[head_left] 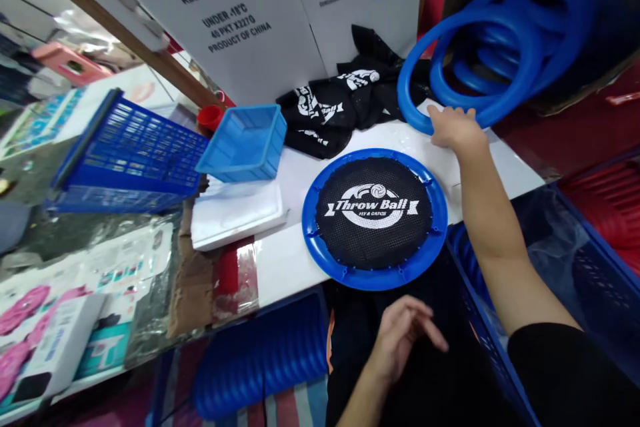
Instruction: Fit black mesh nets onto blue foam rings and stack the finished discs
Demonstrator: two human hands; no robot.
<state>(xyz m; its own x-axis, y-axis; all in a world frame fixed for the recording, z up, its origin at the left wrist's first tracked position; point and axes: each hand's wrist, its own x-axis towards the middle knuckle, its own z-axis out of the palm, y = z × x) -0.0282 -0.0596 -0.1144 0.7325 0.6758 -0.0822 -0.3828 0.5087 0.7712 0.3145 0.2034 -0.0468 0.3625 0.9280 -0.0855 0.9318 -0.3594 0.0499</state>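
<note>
Left hand point(400, 337) hangs loose and empty below the table edge.
Right hand point(456, 128) grips the leaning blue rings' point(480, 47) lowest rim, behind the netted disc point(375, 219); they look light, stiff, smooth plastic.

Right hand at the blue rings
The right hand point(456, 128) touched a blue ring point(417, 73); the left hand point(403, 337) hung open below the finished disc point(375, 218).
</note>
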